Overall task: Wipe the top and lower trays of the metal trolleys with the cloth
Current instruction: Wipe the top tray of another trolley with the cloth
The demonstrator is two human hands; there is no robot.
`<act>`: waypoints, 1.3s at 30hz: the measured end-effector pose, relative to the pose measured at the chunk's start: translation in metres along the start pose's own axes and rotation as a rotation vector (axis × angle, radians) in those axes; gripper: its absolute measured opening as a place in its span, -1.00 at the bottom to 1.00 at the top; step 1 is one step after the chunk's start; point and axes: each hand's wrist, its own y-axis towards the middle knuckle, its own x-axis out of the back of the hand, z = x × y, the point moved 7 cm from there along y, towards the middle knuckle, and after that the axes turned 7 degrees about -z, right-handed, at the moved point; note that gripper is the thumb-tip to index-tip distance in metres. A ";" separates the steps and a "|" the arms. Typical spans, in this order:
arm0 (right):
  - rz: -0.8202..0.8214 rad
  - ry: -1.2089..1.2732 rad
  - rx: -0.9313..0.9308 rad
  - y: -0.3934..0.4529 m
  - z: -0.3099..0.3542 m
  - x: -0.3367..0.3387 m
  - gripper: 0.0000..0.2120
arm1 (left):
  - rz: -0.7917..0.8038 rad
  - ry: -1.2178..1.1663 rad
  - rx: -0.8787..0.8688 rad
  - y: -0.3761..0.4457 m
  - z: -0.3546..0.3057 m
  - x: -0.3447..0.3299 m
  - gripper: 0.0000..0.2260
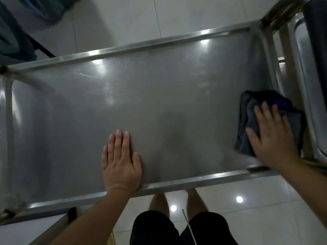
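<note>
Trolley tray (141, 96), a shiny metal top with a raised rim, fills most of the frame from the left edge to the right. On its right end lies a crumpled dark grey cloth (254, 110), with a purple patch showing at its upper edge. The person's right hand (272, 137) lies flat on the cloth, fingers straight and spread, pressing it onto the metal. The left hand (122, 161) rests palm down on the bare tray near the lower rim, fingers straight and close together, holding nothing. The two hands are well apart. At the right edge of the frame part of a second metal trolley (304, 71) shows just beside the first. Below the tray are white floor tiles (265, 209) and the person's legs in black shorts (155, 228).
</note>
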 end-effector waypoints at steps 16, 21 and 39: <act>-0.073 0.004 0.162 0.161 0.073 0.012 -0.34 | -0.071 0.040 -0.056 0.001 0.002 -0.001 -0.38; -0.080 0.009 0.005 0.264 0.092 0.022 -0.32 | -0.066 0.042 -0.053 0.001 0.000 0.000 -0.38; 0.026 -0.055 0.110 -0.065 0.102 -0.034 -0.31 | -0.028 0.014 -0.033 -0.001 0.000 0.000 -0.38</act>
